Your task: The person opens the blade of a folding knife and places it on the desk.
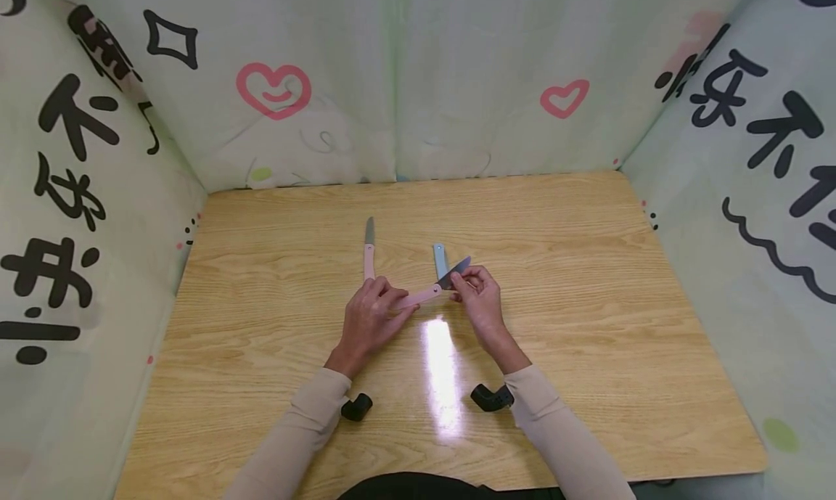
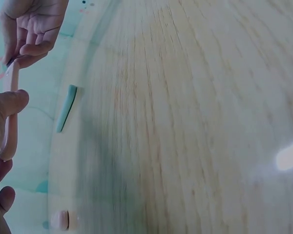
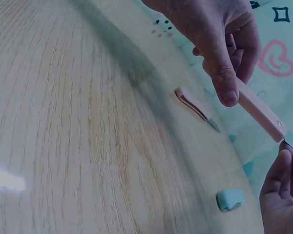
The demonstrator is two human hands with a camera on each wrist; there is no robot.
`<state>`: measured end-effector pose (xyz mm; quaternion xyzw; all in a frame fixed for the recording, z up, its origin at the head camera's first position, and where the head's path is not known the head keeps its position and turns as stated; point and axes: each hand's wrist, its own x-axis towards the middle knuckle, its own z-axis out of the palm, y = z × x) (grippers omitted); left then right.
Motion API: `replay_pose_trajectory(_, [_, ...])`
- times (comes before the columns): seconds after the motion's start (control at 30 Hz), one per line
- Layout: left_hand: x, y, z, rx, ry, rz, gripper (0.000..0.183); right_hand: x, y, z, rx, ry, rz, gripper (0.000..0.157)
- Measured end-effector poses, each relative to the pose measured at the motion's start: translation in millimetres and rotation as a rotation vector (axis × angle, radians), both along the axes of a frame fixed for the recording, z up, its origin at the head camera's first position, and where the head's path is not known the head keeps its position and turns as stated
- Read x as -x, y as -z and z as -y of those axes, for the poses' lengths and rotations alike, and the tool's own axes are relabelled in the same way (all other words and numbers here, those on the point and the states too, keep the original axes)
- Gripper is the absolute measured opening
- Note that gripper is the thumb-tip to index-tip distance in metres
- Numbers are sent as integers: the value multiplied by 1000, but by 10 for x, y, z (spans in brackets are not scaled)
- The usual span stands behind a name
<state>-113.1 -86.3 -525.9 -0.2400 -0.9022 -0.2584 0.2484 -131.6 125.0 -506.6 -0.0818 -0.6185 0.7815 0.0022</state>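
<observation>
- Wood-grained table (image 1: 588, 326), edges well apart from the held pink-handled knife (image 1: 427, 294).
- Left hand (image 1: 371, 317) grips its smooth handle (image 3: 259, 113); right hand (image 1: 482, 304) pinches its tapered blade (image 1: 447, 280).

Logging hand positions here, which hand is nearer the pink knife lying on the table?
Left. The left hand is near the handle end of the lying pink knife; the right hand is farther off, to its right.

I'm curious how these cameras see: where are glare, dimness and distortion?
Head view: brighter, white glare streak on the table; left wrist: dimmer, bluish, glare at right edge; right wrist: also dim, glare at left edge, table edge bowed.
</observation>
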Motion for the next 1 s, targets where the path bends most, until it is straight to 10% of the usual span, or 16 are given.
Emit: replay_pose_trajectory(1.0, [-100,123,-230,-61,-6,-118,26,-3,-43,13,119,61,-42,13])
